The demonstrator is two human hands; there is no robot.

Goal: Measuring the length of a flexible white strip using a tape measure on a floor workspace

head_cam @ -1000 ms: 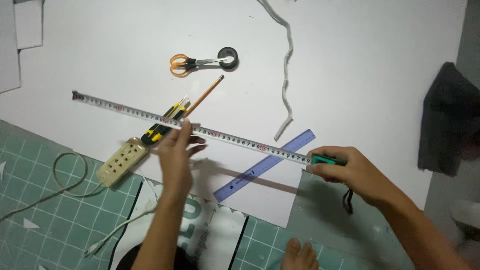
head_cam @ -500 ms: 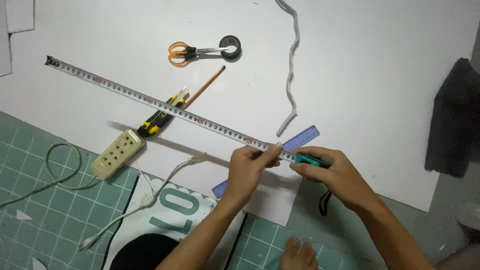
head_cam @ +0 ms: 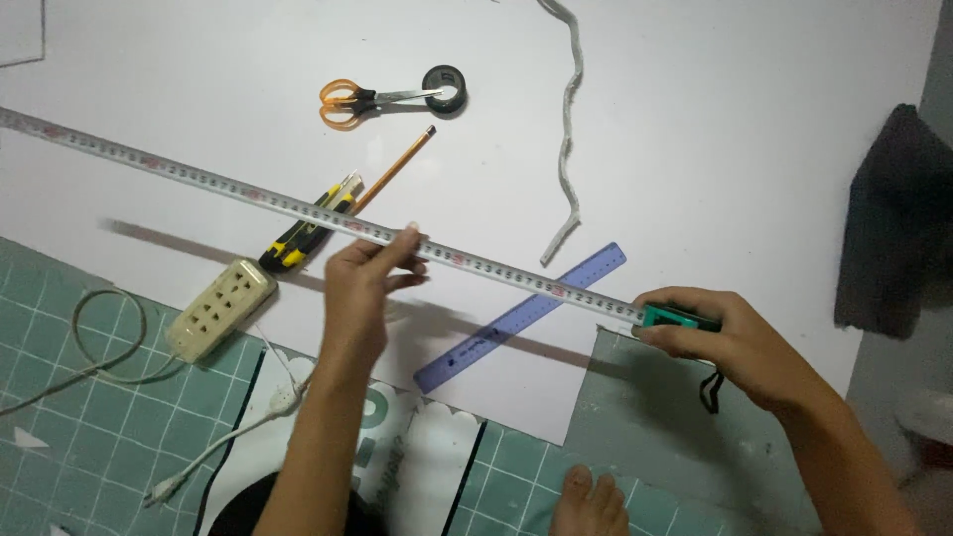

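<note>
Two hands on one steel tape [head_cam: 298, 208], stretched thin and flat across white paper [head_cam: 715, 129]. Left hand [head_cam: 362, 283] pinching the blade mid-length, grip closed on it; right hand [head_cam: 740, 342] wrapped tight round the teal case [head_cam: 680, 318] at the paper's edge. Beneath the blade: translucent blue ruler [head_cam: 521, 318], yellow-black knife [head_cam: 303, 233], wooden pencil [head_cam: 397, 169]. Nearby, cream power strip [head_cam: 220, 308] beside gridded green mat [head_cam: 60, 437]. Farther up, orange-handled scissors [head_cam: 362, 99].

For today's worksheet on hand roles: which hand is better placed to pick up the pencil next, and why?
Probably the left hand. It pinches the tape measure blade close below the pencil, while the right hand holds the green tape measure case far off.
</note>
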